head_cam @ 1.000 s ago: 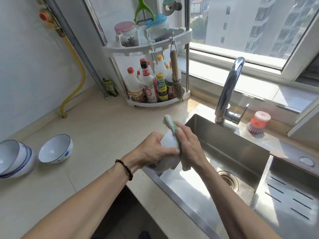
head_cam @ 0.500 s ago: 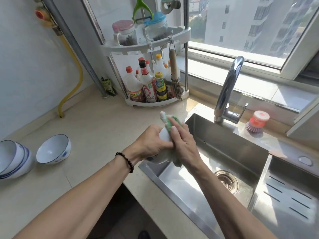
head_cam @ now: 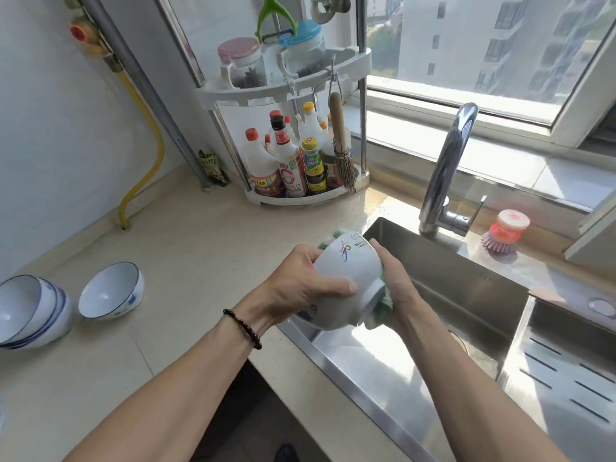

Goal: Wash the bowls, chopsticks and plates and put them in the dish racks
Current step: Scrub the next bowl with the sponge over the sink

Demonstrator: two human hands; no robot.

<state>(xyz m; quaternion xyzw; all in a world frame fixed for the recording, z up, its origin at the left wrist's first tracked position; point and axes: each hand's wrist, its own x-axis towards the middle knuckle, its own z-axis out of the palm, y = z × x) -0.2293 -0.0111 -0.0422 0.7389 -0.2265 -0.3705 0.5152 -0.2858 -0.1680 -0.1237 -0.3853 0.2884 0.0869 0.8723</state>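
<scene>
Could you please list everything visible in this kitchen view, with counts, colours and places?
Bowl with logo: one, white, held tilted over the sink's left edge.
Scrubbing cloth: one, green, against the held bowl's base.
Single bowl: one, white and blue, on the counter at left.
Stacked bowls: several, white and blue, far left.
Sink: one, steel.
Faucet: one, chrome, behind the sink.
Dish brush: one, red and purple, right of the faucet.
Corner shelf: one, white, holding sauce bottles and jars.
Whisk brush: one, brown, hanging from the shelf.
Left hand: grips the logo bowl.
Right hand: presses the cloth.
</scene>
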